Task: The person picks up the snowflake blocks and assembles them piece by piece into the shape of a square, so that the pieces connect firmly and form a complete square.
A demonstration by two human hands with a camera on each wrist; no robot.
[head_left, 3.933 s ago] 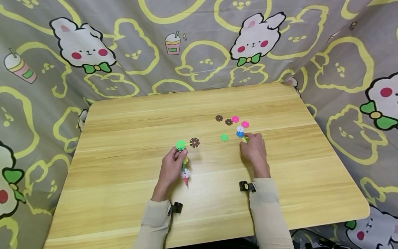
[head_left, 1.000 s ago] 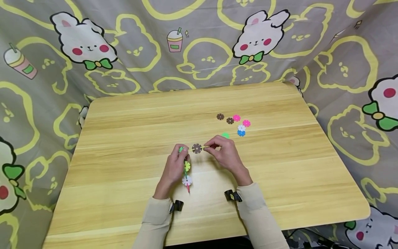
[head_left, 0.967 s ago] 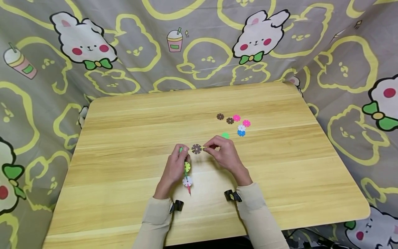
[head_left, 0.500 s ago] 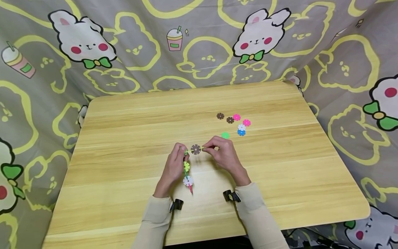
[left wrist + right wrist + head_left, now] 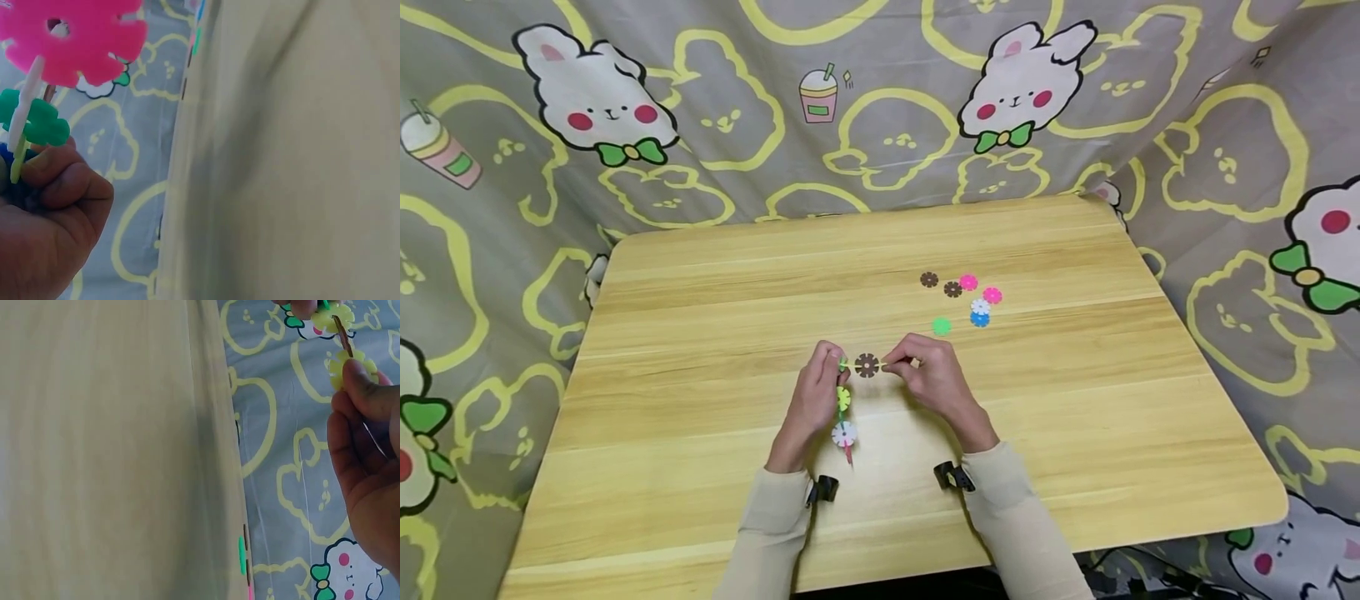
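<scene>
A chain of slotted plastic snowflake discs is in my left hand [image 5: 812, 396], its fingers curled round the upper links. Below that hand hang a yellow disc [image 5: 844, 399], a white disc [image 5: 844, 433] and a pink one [image 5: 849, 455], seen edge-on. The pink disc [image 5: 75, 37] looms large in the left wrist view, beyond a green disc [image 5: 44, 122]. To the right of the left hand a brown disc [image 5: 867, 365] sticks out from the chain. My right hand [image 5: 936, 379] pinches a yellow disc [image 5: 340, 372] between thumb and finger, its edge right at the brown disc.
Loose discs lie on the wooden table [image 5: 700, 333] beyond the right hand: a green disc [image 5: 942, 326], two brown discs [image 5: 929, 280], two pink discs [image 5: 992, 296], and a white disc [image 5: 981, 307] overlapping a blue disc [image 5: 980, 320]. A patterned curtain [image 5: 895, 92] surrounds the table.
My right hand has picked the yellow disc from the loose ones and carried it left to the brown disc. In the last second both hands shifted slightly left, uncovering the loose green disc.
</scene>
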